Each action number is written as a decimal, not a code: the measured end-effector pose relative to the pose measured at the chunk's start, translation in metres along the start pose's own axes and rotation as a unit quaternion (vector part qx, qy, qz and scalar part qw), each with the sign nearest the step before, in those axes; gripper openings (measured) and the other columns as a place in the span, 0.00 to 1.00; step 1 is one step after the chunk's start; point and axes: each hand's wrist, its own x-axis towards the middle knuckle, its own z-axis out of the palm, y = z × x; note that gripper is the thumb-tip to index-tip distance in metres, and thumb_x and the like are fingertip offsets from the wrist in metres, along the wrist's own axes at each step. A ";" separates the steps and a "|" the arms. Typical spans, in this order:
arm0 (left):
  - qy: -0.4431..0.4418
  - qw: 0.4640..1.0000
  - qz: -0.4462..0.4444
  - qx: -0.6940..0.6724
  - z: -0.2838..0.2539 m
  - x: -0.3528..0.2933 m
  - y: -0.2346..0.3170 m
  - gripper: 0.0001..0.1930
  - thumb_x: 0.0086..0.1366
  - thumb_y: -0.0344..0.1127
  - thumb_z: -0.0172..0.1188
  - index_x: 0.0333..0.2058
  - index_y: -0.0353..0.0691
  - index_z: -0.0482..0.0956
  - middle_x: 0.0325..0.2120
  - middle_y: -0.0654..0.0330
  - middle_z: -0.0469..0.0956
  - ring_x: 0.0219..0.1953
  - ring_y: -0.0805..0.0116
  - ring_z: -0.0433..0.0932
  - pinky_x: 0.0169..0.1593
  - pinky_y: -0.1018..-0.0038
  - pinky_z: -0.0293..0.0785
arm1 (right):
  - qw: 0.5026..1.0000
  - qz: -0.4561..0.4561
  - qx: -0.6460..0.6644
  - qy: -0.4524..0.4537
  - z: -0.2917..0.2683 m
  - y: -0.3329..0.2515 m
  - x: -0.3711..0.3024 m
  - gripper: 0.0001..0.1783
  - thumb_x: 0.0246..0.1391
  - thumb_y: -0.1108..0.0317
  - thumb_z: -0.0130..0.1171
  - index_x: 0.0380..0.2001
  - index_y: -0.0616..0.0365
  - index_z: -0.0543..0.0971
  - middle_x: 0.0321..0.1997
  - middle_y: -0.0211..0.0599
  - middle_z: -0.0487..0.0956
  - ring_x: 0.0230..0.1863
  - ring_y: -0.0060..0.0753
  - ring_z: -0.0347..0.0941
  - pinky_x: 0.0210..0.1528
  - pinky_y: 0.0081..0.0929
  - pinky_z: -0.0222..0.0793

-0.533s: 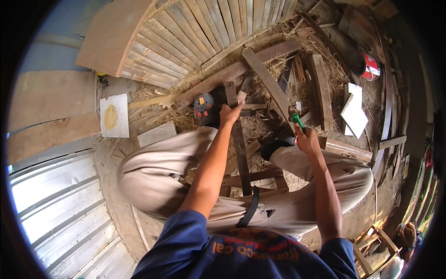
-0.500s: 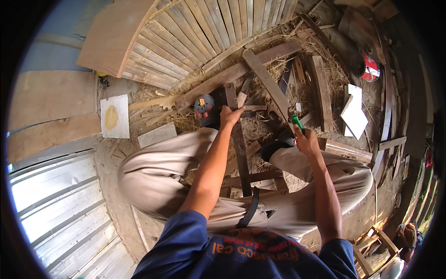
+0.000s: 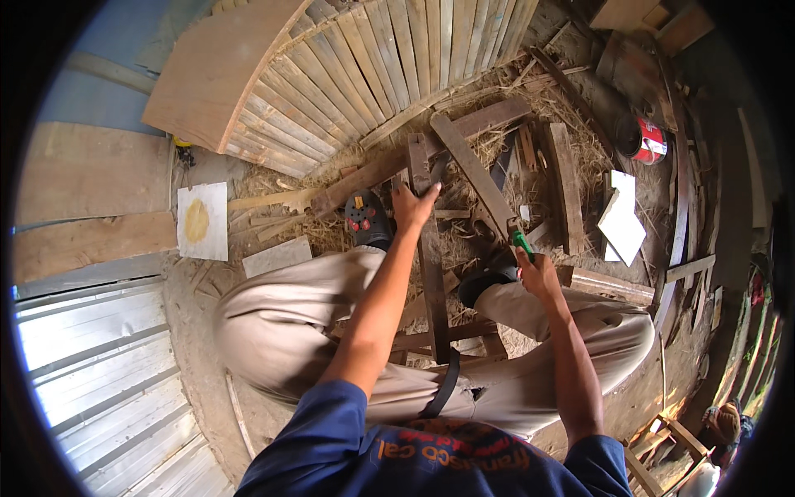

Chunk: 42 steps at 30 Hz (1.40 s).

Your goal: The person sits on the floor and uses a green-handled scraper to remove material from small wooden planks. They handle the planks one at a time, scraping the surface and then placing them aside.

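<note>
A slatted wooden panel [image 3: 364,74] is seen lying on the straw-strewn ground at the top of the view, with a flat board [image 3: 224,70] resting across its left part. Below it, a long wooden plank [image 3: 431,265] is stood between the knees of the seated person; its long axis runs from the lap away toward the panel, nearly straight up the picture. A second plank [image 3: 476,174] is crossed over its far end at a slant, running down to the right.

The far end of the upright plank is gripped by the left hand [image 3: 411,207], the fingers being pressed around the wood just beside the crossing. The right hand [image 3: 538,273] is closed on a green-handled tool [image 3: 521,243], whose working end is hidden; it is held at the lower end of the slanted plank, to the right of the long plank and nearer the body than the left hand. The crossing is thus reached sooner by the left hand, while the tool lies apart from it, down the slanted plank.

A dark shoe [image 3: 366,219] is planted just left of the left hand, and a red can [image 3: 642,139] is stood well apart at the upper right.
</note>
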 end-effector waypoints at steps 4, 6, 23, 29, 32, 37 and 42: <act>0.045 0.995 -0.003 0.085 0.010 -0.036 0.007 0.36 0.61 0.56 0.62 0.52 0.25 0.69 0.49 0.38 0.72 0.50 0.41 0.76 0.50 0.53 0.78 | 1.000 -0.005 -0.003 0.008 0.002 0.002 0.002 0.35 0.62 0.40 0.52 0.18 0.64 0.76 0.11 0.35 0.70 0.15 0.29 0.69 0.21 0.34 0.63; 0.053 0.993 0.024 0.106 0.008 -0.039 0.010 0.32 0.64 0.52 0.61 0.51 0.25 0.69 0.47 0.39 0.74 0.47 0.43 0.78 0.46 0.53 0.80 | 1.000 -0.003 -0.006 0.006 0.002 0.002 0.001 0.35 0.62 0.40 0.52 0.18 0.64 0.76 0.11 0.35 0.71 0.15 0.29 0.70 0.21 0.34 0.64; 0.022 0.998 -0.041 -0.033 -0.020 -0.042 -0.020 0.31 0.65 0.54 0.58 0.49 0.25 0.75 0.46 0.35 0.79 0.53 0.42 0.78 0.55 0.59 0.72 | 0.999 -0.033 0.000 0.004 -0.007 -0.021 -0.011 0.30 0.63 0.46 0.53 0.33 0.70 0.79 0.23 0.64 0.75 0.31 0.67 0.77 0.33 0.52 0.68; 0.053 0.995 -0.067 -0.051 -0.045 -0.029 -0.028 0.31 0.67 0.55 0.55 0.52 0.28 0.75 0.50 0.42 0.78 0.54 0.45 0.76 0.58 0.60 0.68 | 0.998 -0.057 -0.002 0.026 -0.006 -0.023 -0.011 0.32 0.63 0.43 0.52 0.26 0.68 0.77 0.19 0.58 0.72 0.25 0.60 0.73 0.29 0.48 0.66; 0.045 0.995 -0.077 -0.049 -0.049 -0.025 -0.030 0.31 0.67 0.55 0.56 0.53 0.30 0.75 0.51 0.44 0.78 0.55 0.47 0.75 0.58 0.60 0.67 | 0.998 -0.052 -0.001 0.022 -0.003 -0.020 -0.010 0.31 0.63 0.44 0.52 0.28 0.68 0.77 0.20 0.58 0.73 0.26 0.62 0.73 0.30 0.48 0.66; 0.076 0.995 -0.045 -0.040 -0.033 -0.027 -0.022 0.29 0.64 0.53 0.59 0.48 0.27 0.76 0.45 0.41 0.81 0.51 0.46 0.79 0.55 0.61 0.70 | 0.996 -0.074 0.030 0.026 -0.001 -0.018 -0.009 0.30 0.63 0.45 0.52 0.31 0.67 0.78 0.22 0.59 0.74 0.28 0.61 0.75 0.31 0.48 0.66; 0.094 0.993 0.004 0.077 -0.003 -0.050 -0.008 0.30 0.63 0.52 0.60 0.46 0.23 0.73 0.40 0.34 0.80 0.45 0.38 0.80 0.49 0.55 0.76 | 0.998 -0.061 0.004 0.025 0.000 -0.014 -0.009 0.28 0.63 0.45 0.52 0.33 0.66 0.77 0.21 0.57 0.74 0.26 0.58 0.74 0.31 0.47 0.66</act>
